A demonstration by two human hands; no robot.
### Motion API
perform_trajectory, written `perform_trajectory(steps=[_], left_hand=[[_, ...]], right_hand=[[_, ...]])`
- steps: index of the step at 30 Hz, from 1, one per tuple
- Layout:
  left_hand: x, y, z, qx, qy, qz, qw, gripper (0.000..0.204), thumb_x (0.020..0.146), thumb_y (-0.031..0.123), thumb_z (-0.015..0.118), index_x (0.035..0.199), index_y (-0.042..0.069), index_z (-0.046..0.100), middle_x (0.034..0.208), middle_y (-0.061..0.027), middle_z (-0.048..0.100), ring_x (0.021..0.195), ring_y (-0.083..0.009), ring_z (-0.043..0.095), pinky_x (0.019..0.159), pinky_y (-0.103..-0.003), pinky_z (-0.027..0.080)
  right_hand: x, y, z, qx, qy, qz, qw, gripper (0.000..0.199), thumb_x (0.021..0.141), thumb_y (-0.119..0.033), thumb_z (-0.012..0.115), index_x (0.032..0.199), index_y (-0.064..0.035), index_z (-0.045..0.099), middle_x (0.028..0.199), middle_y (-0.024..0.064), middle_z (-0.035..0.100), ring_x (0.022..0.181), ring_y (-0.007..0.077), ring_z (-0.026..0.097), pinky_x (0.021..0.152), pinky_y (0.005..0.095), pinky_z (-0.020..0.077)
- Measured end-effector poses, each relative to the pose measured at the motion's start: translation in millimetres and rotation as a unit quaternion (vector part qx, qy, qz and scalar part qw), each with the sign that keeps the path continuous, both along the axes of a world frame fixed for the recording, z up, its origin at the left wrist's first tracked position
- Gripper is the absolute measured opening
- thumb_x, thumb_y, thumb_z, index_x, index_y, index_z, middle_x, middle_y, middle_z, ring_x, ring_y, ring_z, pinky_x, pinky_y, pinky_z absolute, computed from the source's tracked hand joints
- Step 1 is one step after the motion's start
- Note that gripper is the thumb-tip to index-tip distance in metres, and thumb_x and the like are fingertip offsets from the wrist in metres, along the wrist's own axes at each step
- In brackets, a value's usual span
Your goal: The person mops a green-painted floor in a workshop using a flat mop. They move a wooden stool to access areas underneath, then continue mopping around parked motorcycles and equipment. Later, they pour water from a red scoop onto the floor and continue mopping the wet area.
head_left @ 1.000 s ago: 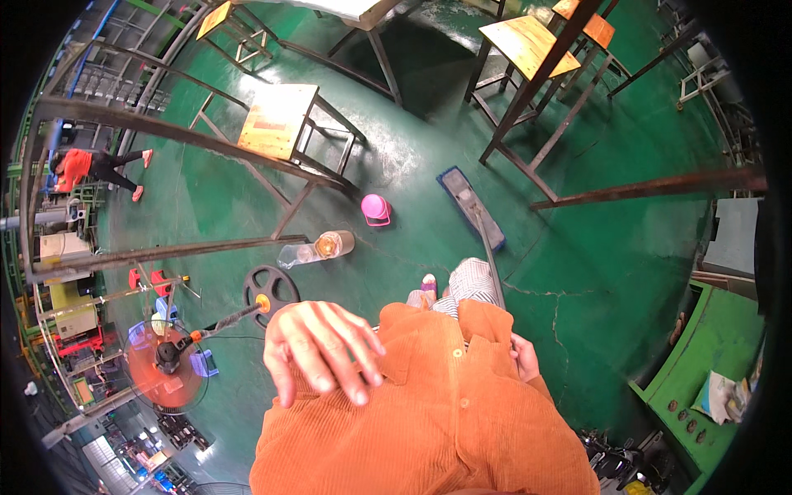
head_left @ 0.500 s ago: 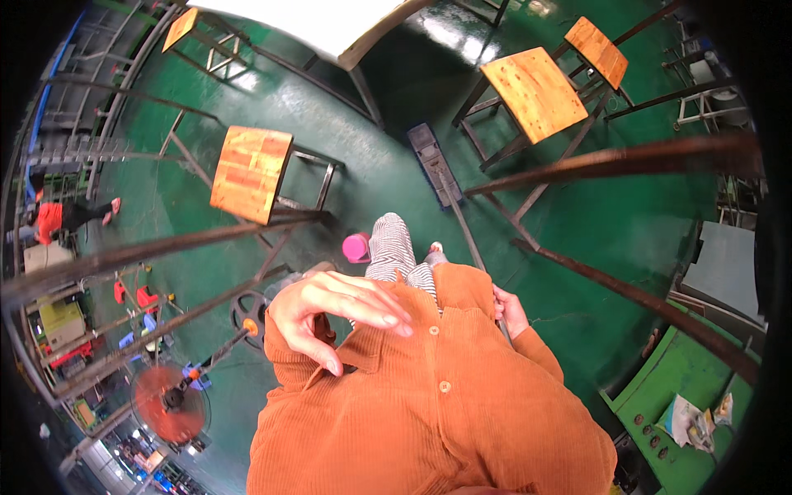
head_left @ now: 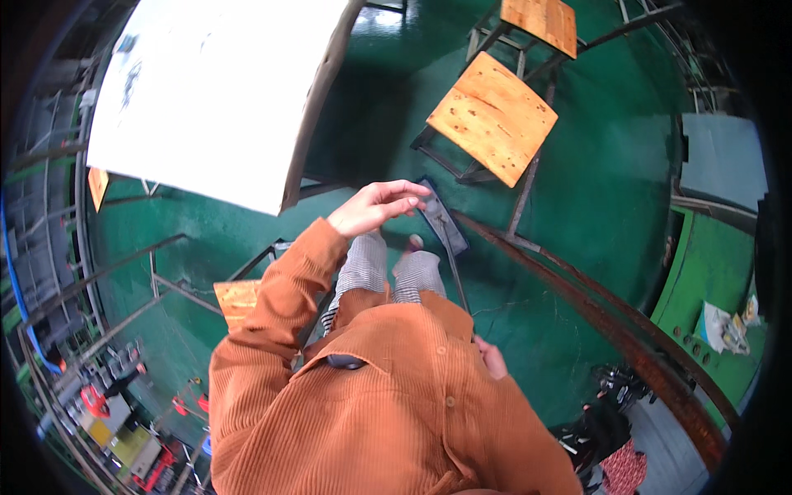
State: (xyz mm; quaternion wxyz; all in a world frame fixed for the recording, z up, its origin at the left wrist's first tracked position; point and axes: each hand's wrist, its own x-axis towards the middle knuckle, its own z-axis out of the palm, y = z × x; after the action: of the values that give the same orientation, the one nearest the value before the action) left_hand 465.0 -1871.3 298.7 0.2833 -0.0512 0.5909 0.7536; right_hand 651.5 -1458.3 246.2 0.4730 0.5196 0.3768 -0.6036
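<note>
A flat mop with a blue-edged grey head (head_left: 444, 221) rests on the green floor ahead of my feet. Its thin handle slants back toward my right side. Low at that side, my right hand (head_left: 492, 358) is closed round the handle; the jacket partly hides the grip. My left hand (head_left: 375, 208) is stretched out in front, palm down and holding nothing. Its fingers are extended and slightly bent, their tips overlapping the mop head in the picture.
A large white-topped table (head_left: 223, 91) stands ahead on the left. A wooden-topped stool (head_left: 495, 120) is ahead on the right, another behind it. Rusty metal bars (head_left: 610, 355) cross the right side near a green bench (head_left: 701, 280). A stool top (head_left: 238, 302) shows by my left sleeve.
My left hand has reached forward, away from my chest. The white table fills more of the view, and the stools and bars have shifted. The pink object by my feet is out of sight.
</note>
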Motion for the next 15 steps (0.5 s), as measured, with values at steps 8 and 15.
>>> perform_trajectory(steps=[8, 15], left_hand=[[-184, -7, -190, -0.235, -0.047, -0.004, 0.971, 0.048, 0.083, 0.031, 0.061, 0.123, 0.008, 0.051, 0.116, -0.0064, 0.057, 0.102, -0.0149, 0.054, 0.083, -0.032, 0.044], [-314, 37, -295, -0.148, -0.215, 0.060, 0.963, 0.060, 0.073, 0.038, 0.071, 0.119, 0.003, 0.054, 0.111, -0.0129, 0.060, 0.098, -0.0217, 0.059, 0.087, -0.034, 0.045]], right_hand=[[56, -40, 66, 0.174, 0.057, 0.111, 0.977, 0.017, 0.092, -0.025, 0.047, 0.088, -0.0097, 0.052, 0.064, -0.0010, 0.052, 0.050, 0.0087, 0.046, 0.045, 0.0225, 0.0360], [99, -82, 23, 0.223, -0.095, -0.128, 0.962, 0.022, 0.092, -0.027, 0.046, 0.088, -0.0070, 0.055, 0.065, 0.0007, 0.056, 0.053, 0.0116, 0.051, 0.049, 0.0248, 0.0399]])
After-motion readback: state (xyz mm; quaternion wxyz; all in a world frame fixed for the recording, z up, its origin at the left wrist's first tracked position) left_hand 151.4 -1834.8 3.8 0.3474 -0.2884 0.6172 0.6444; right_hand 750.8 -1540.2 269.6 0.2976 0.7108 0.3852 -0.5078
